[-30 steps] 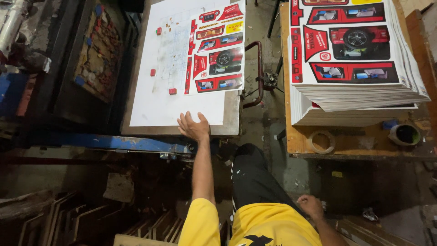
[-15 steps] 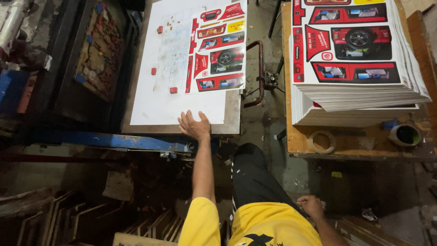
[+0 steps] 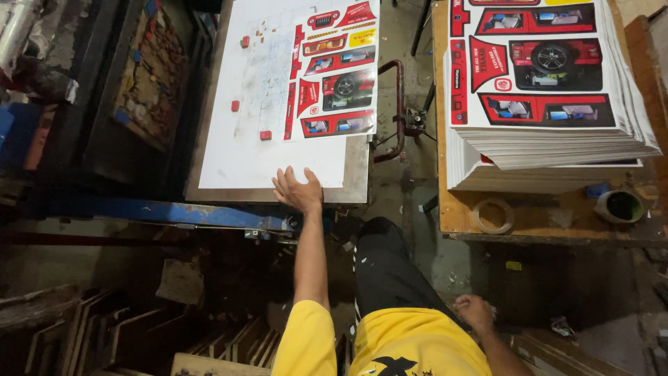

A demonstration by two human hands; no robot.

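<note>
The left hand (image 3: 299, 189) lies flat, fingers spread, on the near edge of the white sheet (image 3: 271, 150); the printed sheet (image 3: 334, 73) lies just beyond the fingertips. The right hand (image 3: 474, 311) hangs loosely curled, holding nothing. Pressing unevenly could skew the sheet against the red stops (image 3: 265, 135)

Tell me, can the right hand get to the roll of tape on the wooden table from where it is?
Probably yes. The right hand hangs low by the person's hip, and the roll of tape lies near the wooden table's front edge, just above it, with nothing visible between them.
</note>
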